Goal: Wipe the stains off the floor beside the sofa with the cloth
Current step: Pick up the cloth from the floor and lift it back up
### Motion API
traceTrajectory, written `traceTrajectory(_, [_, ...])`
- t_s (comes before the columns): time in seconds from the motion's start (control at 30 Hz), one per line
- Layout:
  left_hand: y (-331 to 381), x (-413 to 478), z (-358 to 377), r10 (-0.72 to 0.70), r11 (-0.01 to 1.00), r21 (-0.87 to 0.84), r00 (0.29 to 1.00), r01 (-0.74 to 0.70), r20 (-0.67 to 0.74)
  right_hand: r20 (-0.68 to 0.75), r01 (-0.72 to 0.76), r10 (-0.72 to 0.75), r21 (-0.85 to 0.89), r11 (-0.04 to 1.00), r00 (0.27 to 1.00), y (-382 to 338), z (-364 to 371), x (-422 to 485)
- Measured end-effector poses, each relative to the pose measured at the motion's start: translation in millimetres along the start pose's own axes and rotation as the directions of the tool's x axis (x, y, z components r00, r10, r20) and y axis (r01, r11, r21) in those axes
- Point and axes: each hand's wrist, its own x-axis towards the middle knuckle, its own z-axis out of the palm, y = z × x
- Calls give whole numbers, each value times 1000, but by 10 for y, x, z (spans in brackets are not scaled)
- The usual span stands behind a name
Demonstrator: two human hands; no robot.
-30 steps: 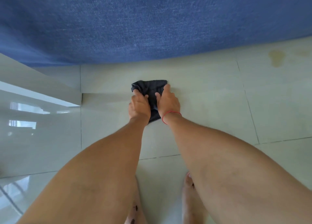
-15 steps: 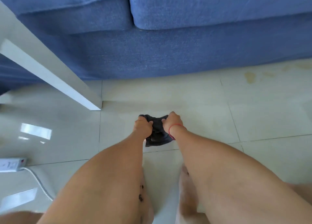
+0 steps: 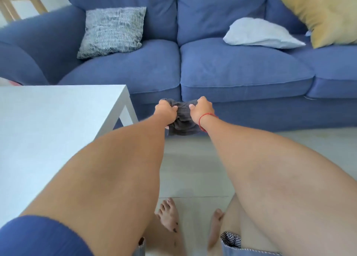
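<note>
A dark grey cloth (image 3: 183, 120) hangs bunched in the air in front of the blue sofa (image 3: 222, 68). My left hand (image 3: 166, 110) grips its left upper edge and my right hand (image 3: 201, 109), with a red string at the wrist, grips its right upper edge. The cloth is off the pale tiled floor (image 3: 193, 165). A faint yellowish stain (image 3: 326, 134) shows on the tiles at the far right, near the sofa's base. My arms hide part of the floor.
A white low table (image 3: 48, 124) stands at the left, its corner close to my left hand. On the sofa lie a striped grey cushion (image 3: 114, 29), a pale blue cushion (image 3: 258, 33) and a yellow cushion (image 3: 324, 12). My bare feet (image 3: 170, 215) are below.
The cloth lay pressed on the floor under both hands; both hands have since gathered it and lifted it off the tiles. My view has risen, showing the sofa seat and table top.
</note>
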Motion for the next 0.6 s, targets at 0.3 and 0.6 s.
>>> traceTrajectory(0.3, [-567, -649, -1152, -17, 1000, 18, 962, 23, -272, 110, 258, -262, 47, 965, 959, -951, 342, -795])
traceTrajectory(0.6, [-1800, -1380, -2247, -279, 953, -31, 830, 303, -483, 299, 475, -495, 142, 868, 816, -1860, 1359, -1897])
